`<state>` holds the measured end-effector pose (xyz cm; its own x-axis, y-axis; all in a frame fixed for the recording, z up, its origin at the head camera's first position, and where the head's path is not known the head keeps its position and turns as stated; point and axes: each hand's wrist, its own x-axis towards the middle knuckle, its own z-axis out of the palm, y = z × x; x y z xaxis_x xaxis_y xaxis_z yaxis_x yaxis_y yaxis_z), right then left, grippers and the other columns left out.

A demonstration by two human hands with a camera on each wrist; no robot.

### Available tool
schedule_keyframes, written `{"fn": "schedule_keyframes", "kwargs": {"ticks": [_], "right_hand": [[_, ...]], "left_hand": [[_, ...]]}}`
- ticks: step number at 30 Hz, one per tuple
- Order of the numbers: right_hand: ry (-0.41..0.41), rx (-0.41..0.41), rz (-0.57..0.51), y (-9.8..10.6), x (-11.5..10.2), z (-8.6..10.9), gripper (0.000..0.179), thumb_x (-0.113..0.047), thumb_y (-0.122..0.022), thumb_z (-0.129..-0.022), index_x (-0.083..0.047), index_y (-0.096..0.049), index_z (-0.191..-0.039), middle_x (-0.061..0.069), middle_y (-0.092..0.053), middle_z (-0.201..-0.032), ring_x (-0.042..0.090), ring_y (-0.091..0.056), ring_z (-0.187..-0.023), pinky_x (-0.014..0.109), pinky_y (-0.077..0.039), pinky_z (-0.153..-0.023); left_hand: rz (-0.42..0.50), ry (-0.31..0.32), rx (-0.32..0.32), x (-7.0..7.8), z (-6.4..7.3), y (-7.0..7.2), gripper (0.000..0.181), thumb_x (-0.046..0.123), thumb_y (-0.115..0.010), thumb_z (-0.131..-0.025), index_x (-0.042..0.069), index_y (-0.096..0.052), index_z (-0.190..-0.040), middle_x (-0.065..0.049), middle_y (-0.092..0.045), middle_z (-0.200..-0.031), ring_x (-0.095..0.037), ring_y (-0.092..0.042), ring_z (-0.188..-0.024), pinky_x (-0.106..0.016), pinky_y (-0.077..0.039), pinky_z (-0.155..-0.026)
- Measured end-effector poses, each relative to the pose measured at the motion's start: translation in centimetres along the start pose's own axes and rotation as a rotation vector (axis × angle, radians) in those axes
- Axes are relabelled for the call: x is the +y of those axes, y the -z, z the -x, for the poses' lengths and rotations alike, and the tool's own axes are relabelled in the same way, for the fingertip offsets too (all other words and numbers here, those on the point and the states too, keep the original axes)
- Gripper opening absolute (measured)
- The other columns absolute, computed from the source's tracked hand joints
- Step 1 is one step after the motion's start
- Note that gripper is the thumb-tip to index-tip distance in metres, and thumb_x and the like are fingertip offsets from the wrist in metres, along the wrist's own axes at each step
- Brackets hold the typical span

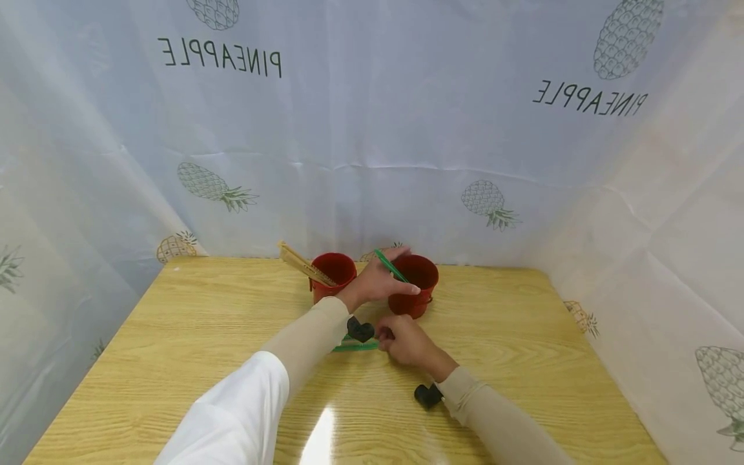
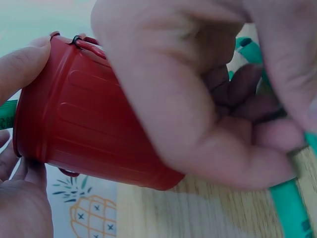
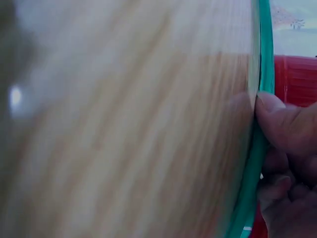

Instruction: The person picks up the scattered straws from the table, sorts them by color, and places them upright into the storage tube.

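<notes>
My left hand (image 1: 378,282) grips the rim of the right-hand red bucket (image 1: 420,303), its thumb on the near side and its fingers on the far side. A slim green stick (image 1: 388,263) leans in that bucket and stands out past its rim between thumb and fingers; dark lettering marks it in the left wrist view. In front of the bucket, my right hand (image 1: 409,339) pinches another long green stick (image 3: 265,54) between thumb and fingers, low over the table. More green (image 2: 249,49) shows behind the right hand in the left wrist view, partly hidden.
A second red bucket (image 1: 334,263) stands to the left, with several light wooden sticks (image 1: 302,261) leaning out of it. Both buckets are near the back edge of the wooden table (image 1: 203,323). A pineapple-print curtain (image 1: 372,116) hangs behind and at both sides.
</notes>
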<state>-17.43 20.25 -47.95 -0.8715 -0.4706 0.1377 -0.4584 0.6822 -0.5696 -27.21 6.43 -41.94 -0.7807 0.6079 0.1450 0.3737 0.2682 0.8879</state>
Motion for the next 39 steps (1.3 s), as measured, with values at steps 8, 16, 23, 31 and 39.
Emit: {"fn": "schedule_keyframes", "kwargs": {"ticks": [8, 16, 23, 31, 39], "right_hand": [[0.158, -0.171, 0.147, 1.7, -0.4, 1.2, 0.017, 0.003, -0.072, -0.092, -0.013, -0.069, -0.086, -0.005, -0.063, -0.082, 0.006, -0.053, -0.078, 0.023, -0.051, -0.074], [0.243, -0.179, 0.053, 4.2, -1.5, 4.4, 0.014, -0.004, -0.074, -0.094, -0.016, -0.068, -0.091, -0.005, -0.062, -0.088, 0.001, -0.051, -0.081, 0.021, -0.052, -0.078], [0.298, -0.106, -0.387, 7.0, -2.8, 5.2, 0.005, -0.005, -0.066, -0.1, -0.008, -0.067, -0.096, 0.011, -0.064, -0.09, 0.007, -0.055, -0.082, 0.024, -0.054, -0.075], [0.327, 0.162, -0.542, 11.3, -3.6, 2.9, 0.002, 0.003, -0.064, -0.099, 0.005, -0.062, -0.1, 0.007, -0.059, -0.09, 0.017, -0.055, -0.078, 0.03, -0.05, -0.068], [0.042, 0.49, -0.377, 13.0, -2.5, -1.0, 0.007, 0.004, -0.069, -0.096, 0.006, -0.071, -0.102, 0.02, -0.07, -0.09, 0.015, -0.065, -0.075, 0.023, -0.057, -0.068]], "left_hand": [[-0.02, -0.002, -0.007, 0.0, 0.0, 0.1, 0.09, 0.029, -0.087, -0.087, 0.016, -0.038, -0.162, -0.003, -0.048, -0.163, -0.027, -0.042, -0.152, -0.05, -0.044, -0.121], [-0.041, 0.011, -0.001, 0.4, 0.1, 0.0, 0.09, 0.03, -0.086, -0.088, 0.015, -0.037, -0.162, -0.004, -0.047, -0.163, -0.028, -0.041, -0.153, -0.05, -0.043, -0.121], [-0.022, -0.01, 0.01, 0.4, 0.1, -0.1, 0.089, 0.028, -0.086, -0.087, 0.014, -0.039, -0.161, -0.007, -0.049, -0.162, -0.029, -0.044, -0.15, -0.049, -0.045, -0.119], [0.025, -0.148, 0.006, 0.1, -0.3, -0.2, 0.066, 0.014, -0.084, -0.089, 0.007, -0.055, -0.147, -0.016, -0.063, -0.14, -0.031, -0.057, -0.131, -0.049, -0.052, -0.11], [0.063, -0.099, -0.003, 0.2, -0.3, -0.2, 0.073, 0.019, -0.087, -0.087, 0.019, -0.053, -0.152, -0.004, -0.064, -0.141, -0.023, -0.057, -0.133, -0.046, -0.053, -0.111]]}}
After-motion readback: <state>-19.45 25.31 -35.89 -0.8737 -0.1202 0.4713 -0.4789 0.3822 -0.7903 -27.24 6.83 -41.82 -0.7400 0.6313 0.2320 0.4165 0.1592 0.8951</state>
